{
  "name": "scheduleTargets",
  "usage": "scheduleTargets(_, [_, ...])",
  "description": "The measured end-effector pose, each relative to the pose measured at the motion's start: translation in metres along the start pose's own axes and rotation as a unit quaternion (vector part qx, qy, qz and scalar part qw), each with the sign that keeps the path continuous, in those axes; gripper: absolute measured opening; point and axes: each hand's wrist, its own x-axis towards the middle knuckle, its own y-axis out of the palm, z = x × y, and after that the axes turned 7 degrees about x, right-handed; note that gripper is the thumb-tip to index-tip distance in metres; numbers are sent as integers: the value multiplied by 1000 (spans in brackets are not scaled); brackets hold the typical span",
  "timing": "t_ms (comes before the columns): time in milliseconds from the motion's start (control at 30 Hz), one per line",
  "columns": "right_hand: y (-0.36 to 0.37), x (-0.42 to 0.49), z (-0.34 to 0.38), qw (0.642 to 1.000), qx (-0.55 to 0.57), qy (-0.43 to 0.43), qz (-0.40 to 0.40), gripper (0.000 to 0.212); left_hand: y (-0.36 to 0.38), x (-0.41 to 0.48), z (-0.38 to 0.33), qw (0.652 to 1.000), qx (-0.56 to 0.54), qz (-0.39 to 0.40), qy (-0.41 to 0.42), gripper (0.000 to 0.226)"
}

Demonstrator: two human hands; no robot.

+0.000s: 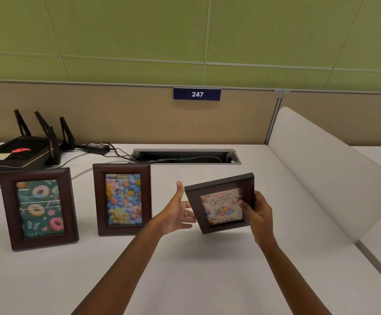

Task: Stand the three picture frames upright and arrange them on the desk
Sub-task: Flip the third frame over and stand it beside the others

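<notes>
Birthday frame (221, 204) is held tilted above the desk (185, 269), pinched at its right edge by the right hand (258, 214). Left hand (177, 213) is spread open just beside its left edge. Doughnut frame (38, 208) and flower frame (122, 198) are stood upright at left.

Router (19, 153) behind two frames (38, 209); third frame (221, 203) right.

A blue nameplate (197, 94) on the partition reads "247". The tilted frame's card (222, 206) reads "Happy Birthday".
</notes>
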Motion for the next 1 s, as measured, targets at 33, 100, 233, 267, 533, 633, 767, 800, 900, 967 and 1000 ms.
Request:
scheduleTargets(33, [1, 1, -1, 1000, 4, 7, -2, 18, 0, 0, 0, 1000, -10, -2, 0, 91])
scheduleTargets(100, [5, 3, 0, 1000, 16, 14, -3, 17, 0, 0, -2, 1000, -26, -12, 8, 86])
scheduleTargets(233, [10, 7, -2, 998, 48, 40, 15, 17, -1, 8, -2, 993, -90, -51, 60, 83])
scheduleTargets(267, [11, 7, -4, 997, 53, 47, 19, 16, -2, 11, -2, 990, -107, -60, 75, 81])
scheduleTargets(533, [21, 17, -18, 992, 86, 93, 12, 20, -8, 36, 4, 976, -171, -95, 94, 80])
scheduleTargets(633, [26, 21, -22, 989, 91, 118, 3, 20, -9, 42, 7, 975, -170, -111, 92, 77])
scheduleTargets(767, [30, 28, -24, 988, 69, 140, -4, 21, -11, 47, 6, 975, -165, -120, 86, 77])
scheduleTargets(800, [31, 29, -24, 988, 63, 144, -3, 20, -11, 48, 6, 975, -166, -120, 84, 77])
scheduleTargets(900, [32, 33, -23, 987, 49, 154, -2, 17, -11, 51, 6, 975, -166, -123, 76, 78])
scheduleTargets(967, [32, 35, -23, 986, 42, 159, 1, 17, -11, 53, 6, 976, -164, -126, 75, 77])
scheduleTargets(1000, [32, 35, -22, 986, 38, 161, 3, 18, -11, 54, 6, 976, -162, -128, 74, 77])
